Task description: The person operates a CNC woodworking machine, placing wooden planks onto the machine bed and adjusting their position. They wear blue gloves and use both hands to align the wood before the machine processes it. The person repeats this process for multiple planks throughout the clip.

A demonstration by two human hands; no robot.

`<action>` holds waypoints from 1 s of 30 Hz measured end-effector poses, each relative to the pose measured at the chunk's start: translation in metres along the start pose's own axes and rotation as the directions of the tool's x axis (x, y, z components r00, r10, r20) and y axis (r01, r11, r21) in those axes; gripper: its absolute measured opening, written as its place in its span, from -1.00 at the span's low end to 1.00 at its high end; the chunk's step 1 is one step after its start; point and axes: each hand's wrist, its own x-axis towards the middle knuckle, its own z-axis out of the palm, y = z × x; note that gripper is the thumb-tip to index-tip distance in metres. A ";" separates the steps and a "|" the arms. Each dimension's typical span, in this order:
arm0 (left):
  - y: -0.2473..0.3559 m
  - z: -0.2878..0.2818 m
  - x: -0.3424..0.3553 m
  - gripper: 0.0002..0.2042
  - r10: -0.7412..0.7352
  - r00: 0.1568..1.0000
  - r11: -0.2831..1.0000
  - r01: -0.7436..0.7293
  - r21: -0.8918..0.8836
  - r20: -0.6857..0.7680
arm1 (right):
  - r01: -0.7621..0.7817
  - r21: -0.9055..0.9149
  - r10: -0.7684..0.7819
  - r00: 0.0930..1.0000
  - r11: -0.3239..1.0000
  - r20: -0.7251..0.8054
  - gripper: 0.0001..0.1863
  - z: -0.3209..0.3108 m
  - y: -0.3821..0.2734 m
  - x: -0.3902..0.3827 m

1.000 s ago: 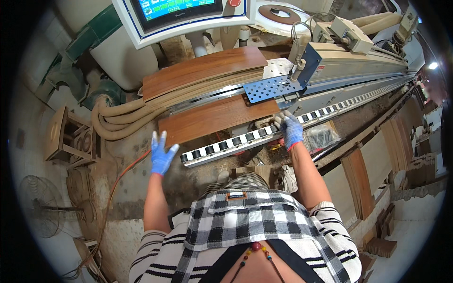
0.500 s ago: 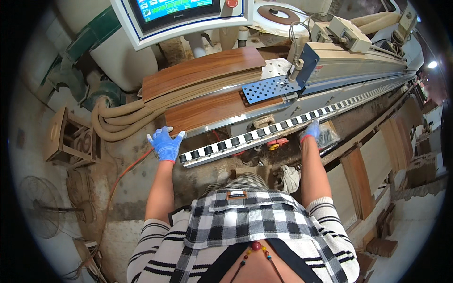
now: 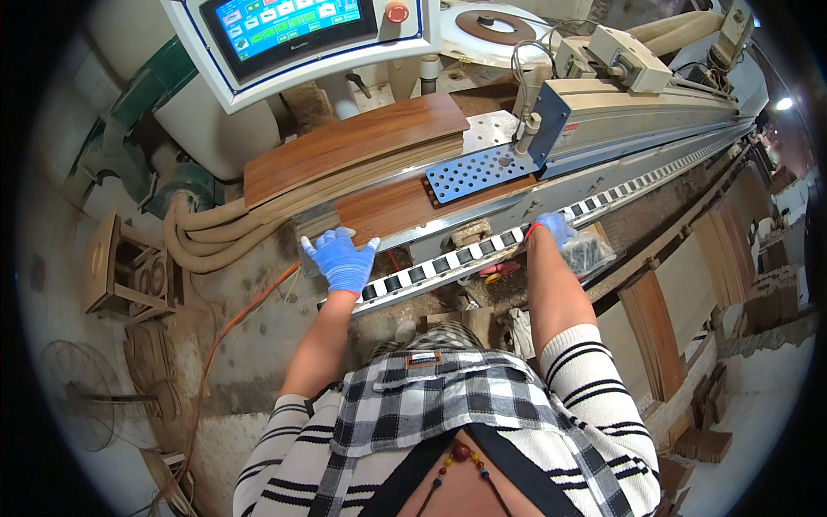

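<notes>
My left hand (image 3: 340, 257), in a blue glove, has its fingers spread at the left end of a wood-grain board (image 3: 388, 209), touching it. The board lies on the machine bed, its right part under a blue perforated plate (image 3: 465, 177). My right hand (image 3: 551, 228) is at the long white roller rail (image 3: 465, 255) with black rollers, right of the board; its fingers are mostly hidden by the hand and wrist. A stack of similar boards (image 3: 353, 133) lies behind the bed.
A control screen (image 3: 293, 26) is above. Hoses (image 3: 207, 233) and a wooden stool (image 3: 129, 263) are at left, with a fan (image 3: 82, 392) lower down. Boards (image 3: 655, 336) lean at right. The machine's beam (image 3: 629, 121) runs to the far right.
The board has slid right, further under the blue plate, with my left hand following it. My right hand left the board's right end, moved right to the rail, then shifted back slightly left.
</notes>
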 end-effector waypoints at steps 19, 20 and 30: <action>-0.005 -0.051 0.203 0.13 0.259 0.814 0.929 -0.358 0.098 0.519 | 0.091 -0.150 -0.104 0.991 0.984 -0.083 -0.35 0.004 0.000 0.006; -0.006 -0.049 0.210 0.17 0.243 0.791 0.933 -0.348 0.086 0.562 | 0.085 -0.148 -0.094 0.994 0.985 -0.056 -0.35 0.001 -0.001 0.001; -0.010 -0.053 0.196 0.12 0.306 0.843 0.943 -0.332 -0.020 0.443 | 0.114 -0.201 -0.111 0.993 0.973 0.024 -0.20 -0.018 -0.002 -0.013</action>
